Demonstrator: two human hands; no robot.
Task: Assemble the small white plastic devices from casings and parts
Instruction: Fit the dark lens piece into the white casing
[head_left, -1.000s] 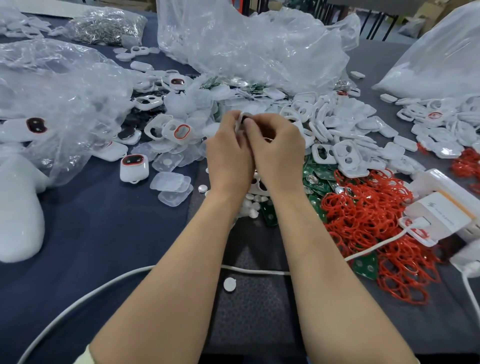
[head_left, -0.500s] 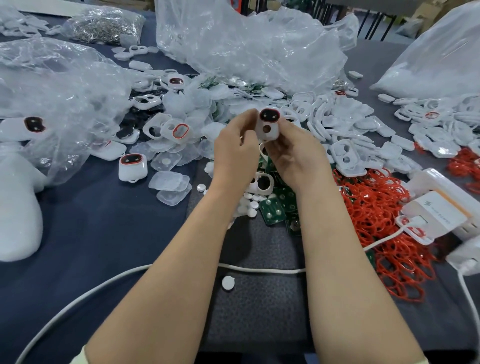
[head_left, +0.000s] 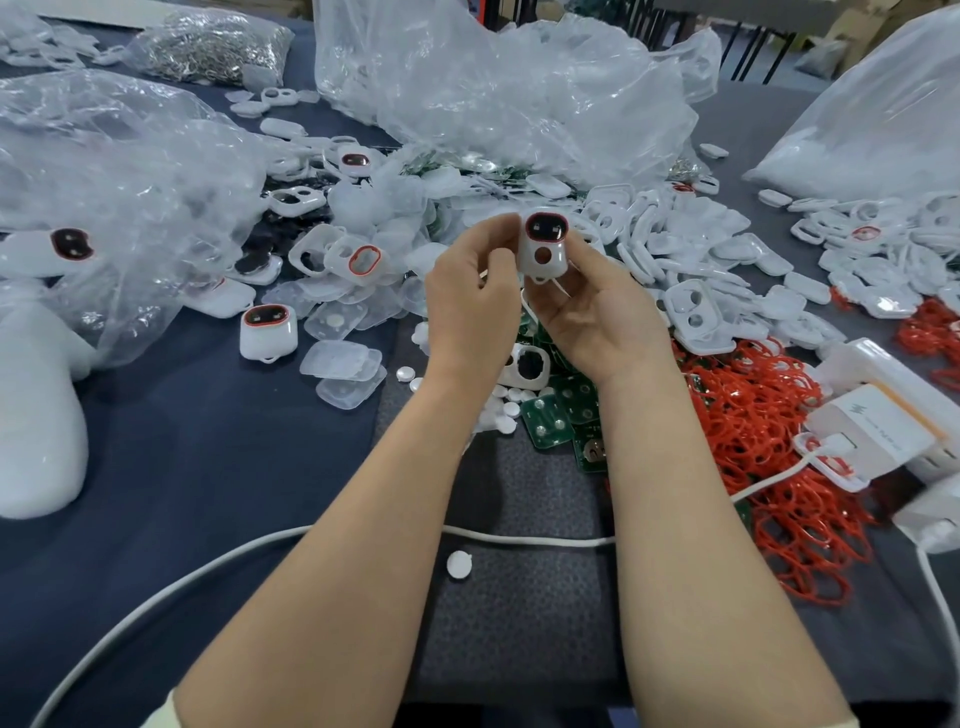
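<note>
Green circuit boards (head_left: 550, 421) and red rings (head_left: 769, 415) lie loose nearest. Above them the left hand (head_left: 467, 306) and right hand (head_left: 597, 322) together pinch one white device (head_left: 543, 249), seemingly closed up. A finished device (head_left: 267, 332) sits leftward, and heaped casings (head_left: 691, 244) beyond suggest most work remains.

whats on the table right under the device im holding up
Below the held device, a white casing, green circuit boards and small white discs show. The left hand and right hand cover whatever else lies there.
</note>
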